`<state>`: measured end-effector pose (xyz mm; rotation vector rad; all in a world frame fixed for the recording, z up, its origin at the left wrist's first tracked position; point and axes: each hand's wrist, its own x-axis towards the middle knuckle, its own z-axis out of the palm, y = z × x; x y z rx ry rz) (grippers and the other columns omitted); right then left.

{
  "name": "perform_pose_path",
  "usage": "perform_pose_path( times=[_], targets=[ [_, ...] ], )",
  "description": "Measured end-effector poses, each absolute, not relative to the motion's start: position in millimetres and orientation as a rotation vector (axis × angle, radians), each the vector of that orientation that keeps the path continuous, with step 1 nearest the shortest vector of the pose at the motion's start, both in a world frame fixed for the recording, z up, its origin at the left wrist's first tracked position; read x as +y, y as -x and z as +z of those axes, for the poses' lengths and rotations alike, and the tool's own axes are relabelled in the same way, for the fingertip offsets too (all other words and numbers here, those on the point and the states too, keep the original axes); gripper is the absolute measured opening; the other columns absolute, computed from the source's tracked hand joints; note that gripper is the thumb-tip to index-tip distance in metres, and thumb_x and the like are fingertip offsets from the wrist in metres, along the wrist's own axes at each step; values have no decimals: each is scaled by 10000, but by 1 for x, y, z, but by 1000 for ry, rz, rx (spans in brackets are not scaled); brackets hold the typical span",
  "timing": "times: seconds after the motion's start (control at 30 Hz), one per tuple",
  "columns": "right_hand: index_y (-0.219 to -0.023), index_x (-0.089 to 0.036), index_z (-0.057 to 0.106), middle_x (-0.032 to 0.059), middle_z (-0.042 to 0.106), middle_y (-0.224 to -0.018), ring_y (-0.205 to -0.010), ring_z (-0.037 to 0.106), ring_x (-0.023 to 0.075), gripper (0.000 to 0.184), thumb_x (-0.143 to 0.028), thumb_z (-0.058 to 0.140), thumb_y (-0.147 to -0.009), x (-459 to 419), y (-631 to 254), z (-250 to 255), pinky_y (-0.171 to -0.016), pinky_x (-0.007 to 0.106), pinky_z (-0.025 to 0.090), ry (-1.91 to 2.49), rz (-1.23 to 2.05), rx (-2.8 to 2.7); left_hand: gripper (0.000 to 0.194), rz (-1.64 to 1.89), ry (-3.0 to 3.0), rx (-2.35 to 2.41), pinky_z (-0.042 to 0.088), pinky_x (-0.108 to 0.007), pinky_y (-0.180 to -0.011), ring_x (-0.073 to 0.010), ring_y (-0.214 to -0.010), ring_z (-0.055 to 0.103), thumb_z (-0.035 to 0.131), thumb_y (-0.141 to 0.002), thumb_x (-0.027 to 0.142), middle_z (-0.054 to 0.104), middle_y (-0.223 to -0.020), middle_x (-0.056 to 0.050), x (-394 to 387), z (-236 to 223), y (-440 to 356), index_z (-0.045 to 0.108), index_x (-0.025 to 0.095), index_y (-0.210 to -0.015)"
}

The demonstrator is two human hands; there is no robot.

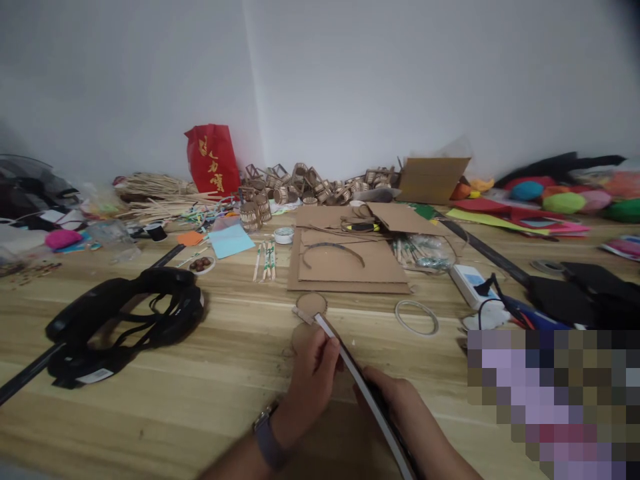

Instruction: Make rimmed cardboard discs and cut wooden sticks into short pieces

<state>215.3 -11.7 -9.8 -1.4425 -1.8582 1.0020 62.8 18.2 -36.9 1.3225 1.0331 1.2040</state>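
Note:
A long narrow strip [365, 393], white on one face and dark along the other, runs from the table's middle toward me. My left hand [315, 360], with a watch on its wrist, pinches the strip near its far end. Farther down its length, my right hand [395, 397] is closed around the strip from the right; some of its fingers are hidden behind it. Just past my left fingertips lies a round brown cardboard disc [311, 305]. To the right, a pale ring [417, 317] lies flat on the wood.
Stacked cardboard sheets [350, 287] with a curved strip [333, 245] on top lie ahead. Black headgear [125, 313] sits at left. Small woven baskets [320, 190] and a red bag [213, 160] stand along the wall. At right are a white box [470, 287] and cables.

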Motion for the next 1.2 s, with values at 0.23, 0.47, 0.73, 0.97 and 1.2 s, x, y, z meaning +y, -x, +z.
perform_pose_path(
  times=[0.23, 0.47, 0.73, 0.97, 1.2],
  targets=[
    [-820, -209, 660, 38, 719, -776, -701, 641, 201, 246, -203, 440, -713, -11, -218, -25, -661, 253, 470, 1411, 947, -1914, 353, 1197, -1324, 1026, 318, -227, -539, -102, -573, 370, 426, -923, 493, 412, -642, 49, 18, -36, -63, 461, 194, -739],
    [-835, -202, 642, 20, 707, -729, -649, 624, 173, 228, -182, 454, -707, -11, -224, -25, -608, 221, 438, 1438, 925, -1954, 341, 1143, -1320, 978, 309, -231, -528, -100, -553, 370, 421, -926, 480, 411, -609, 55, 15, -32, -65, 469, 191, -753],
    [-916, -187, 689, 77, 742, -861, -790, 658, 237, 371, -221, 419, -664, -9, -223, -15, -718, 285, 469, 1475, 994, -1934, 309, 1162, -1449, 1102, 350, -239, -589, -119, -620, 431, 395, -941, 422, 470, -669, 29, 17, -25, -61, 477, 196, -748],
    [-830, -167, 695, 92, 744, -800, -745, 657, 262, 377, -251, 397, -614, -9, -221, -11, -681, 309, 473, 1492, 1017, -1935, 306, 1190, -1507, 1185, 345, -242, -592, -124, -614, 426, 374, -939, 396, 457, -650, 34, 21, -16, -56, 448, 205, -713],
    [-772, -182, 688, 47, 736, -743, -696, 647, 238, 316, -271, 394, -696, -12, -219, -13, -618, 267, 462, 1455, 907, -1969, 307, 1169, -1498, 1187, 325, -240, -563, -118, -576, 411, 374, -919, 374, 429, -600, 40, 26, -18, -53, 434, 203, -671]
  ],
)
